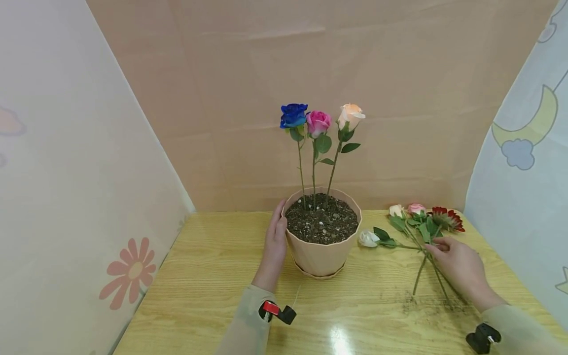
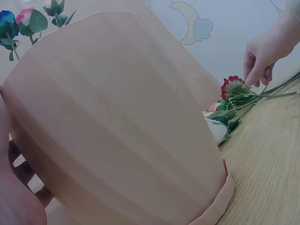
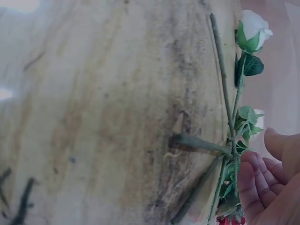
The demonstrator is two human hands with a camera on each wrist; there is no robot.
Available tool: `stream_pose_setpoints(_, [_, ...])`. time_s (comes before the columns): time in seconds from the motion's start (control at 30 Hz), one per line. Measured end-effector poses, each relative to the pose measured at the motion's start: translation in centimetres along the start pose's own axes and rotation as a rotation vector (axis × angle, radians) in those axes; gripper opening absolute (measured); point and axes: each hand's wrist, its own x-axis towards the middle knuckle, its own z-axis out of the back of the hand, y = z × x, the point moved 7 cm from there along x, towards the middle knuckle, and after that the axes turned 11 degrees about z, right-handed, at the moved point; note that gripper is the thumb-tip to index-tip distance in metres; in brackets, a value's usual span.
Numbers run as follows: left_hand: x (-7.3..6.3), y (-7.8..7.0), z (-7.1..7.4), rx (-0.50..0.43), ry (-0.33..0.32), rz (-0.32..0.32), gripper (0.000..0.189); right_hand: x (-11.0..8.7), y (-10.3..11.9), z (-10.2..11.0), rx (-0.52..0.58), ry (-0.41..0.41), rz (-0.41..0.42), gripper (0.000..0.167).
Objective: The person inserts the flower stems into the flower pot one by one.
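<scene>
A peach flowerpot (image 1: 321, 256) of dark soil (image 1: 321, 219) stands on a matching saucer. Upright in the soil are a blue rose (image 1: 293, 116), a pink rose (image 1: 318, 123) and a pale peach rose (image 1: 351, 116). My left hand (image 1: 276, 241) rests against the pot's left side, fingers along the wall and thumb near the rim. My right hand (image 1: 459, 264) is over the crossed stems of the loose flowers, fingertips right at them. In the right wrist view the thumb (image 3: 283, 143) is apart from the loosely bent fingers, with nothing gripped between them.
Beside the pot lie a white rose (image 1: 369, 238), a cream rose (image 1: 396, 211), a light pink rose (image 1: 416, 209) and a dark red flower (image 1: 447, 219). Soil crumbs (image 1: 437, 303) are scattered below the stems. Patterned walls (image 1: 519, 113) stand at both sides of the wooden table (image 1: 213, 276).
</scene>
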Motion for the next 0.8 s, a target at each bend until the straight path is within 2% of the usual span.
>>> stream_pose_setpoints(0.4, [0.0, 0.1, 0.0, -0.011, -0.007, 0.004, 0.054, 0.4, -0.3, -0.9, -0.043, 0.126, -0.051, 0.076])
stream_pose_setpoints(0.8, [0.1, 0.3, 0.0, -0.016, -0.003, 0.011, 0.054, 0.6, -0.6, -1.6, -0.076, 0.128, -0.073, 0.075])
